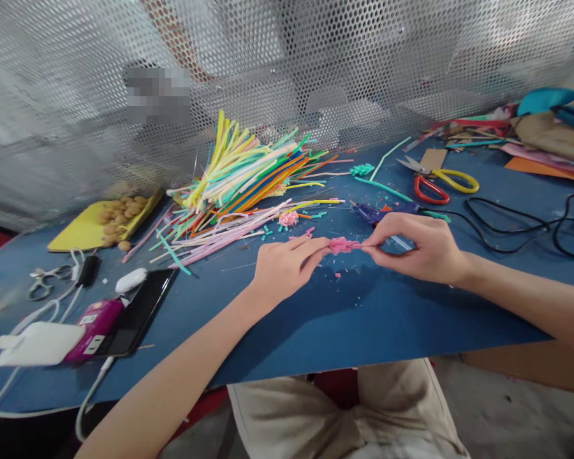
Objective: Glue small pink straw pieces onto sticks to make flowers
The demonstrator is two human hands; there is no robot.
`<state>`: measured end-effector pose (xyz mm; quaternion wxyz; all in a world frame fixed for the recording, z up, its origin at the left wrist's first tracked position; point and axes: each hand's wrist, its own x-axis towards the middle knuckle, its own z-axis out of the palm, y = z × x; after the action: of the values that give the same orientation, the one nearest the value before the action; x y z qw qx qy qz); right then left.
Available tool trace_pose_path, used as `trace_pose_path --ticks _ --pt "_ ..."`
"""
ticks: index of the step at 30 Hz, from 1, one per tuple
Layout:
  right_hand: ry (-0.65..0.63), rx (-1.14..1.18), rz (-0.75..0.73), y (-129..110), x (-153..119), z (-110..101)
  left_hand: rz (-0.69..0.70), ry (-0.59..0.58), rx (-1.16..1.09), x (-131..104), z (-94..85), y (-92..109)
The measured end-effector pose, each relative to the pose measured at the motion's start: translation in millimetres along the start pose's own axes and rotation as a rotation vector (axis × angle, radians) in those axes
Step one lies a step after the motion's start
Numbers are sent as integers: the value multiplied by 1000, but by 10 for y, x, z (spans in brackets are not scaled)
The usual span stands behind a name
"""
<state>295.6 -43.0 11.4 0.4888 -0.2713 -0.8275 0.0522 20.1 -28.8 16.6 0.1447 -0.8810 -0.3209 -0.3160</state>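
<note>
Between my two hands stretches a pink piece built of short pipe-cleaner bits [343,245], above the blue table. My left hand [291,262] pinches its left end, fingers closed. At the right end, my right hand [411,248] grips a thin pink tip between thumb and forefinger. Just behind the right hand lies a dark blue glue gun [363,213], partly hidden by it. A pink cluster [288,218] rests behind my left hand, with small cut green and pink bits around it. Farther back sits a similar teal piece [362,169].
A heap of coloured pipe cleaners [253,172] fills the back left. Scissors [423,169] with red and yellow handles lie at the back right, near a black cable [507,245]. A phone [138,312], a white charger [41,343] and cables occupy the left. A perforated metal panel [287,70] stands behind.
</note>
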Motion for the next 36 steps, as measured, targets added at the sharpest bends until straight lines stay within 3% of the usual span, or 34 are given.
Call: trace_pose_path --ticks 16,27,36 --pt "19 -43 -38 -7 0 41 -7 23 -10 -18 38 25" --pt "-10 -111 -210 -25 2 27 -18 32 -19 -22 42 62" --pt "-51 -88 -280 -23 -1 -9 58 76 14 -21 28 43"
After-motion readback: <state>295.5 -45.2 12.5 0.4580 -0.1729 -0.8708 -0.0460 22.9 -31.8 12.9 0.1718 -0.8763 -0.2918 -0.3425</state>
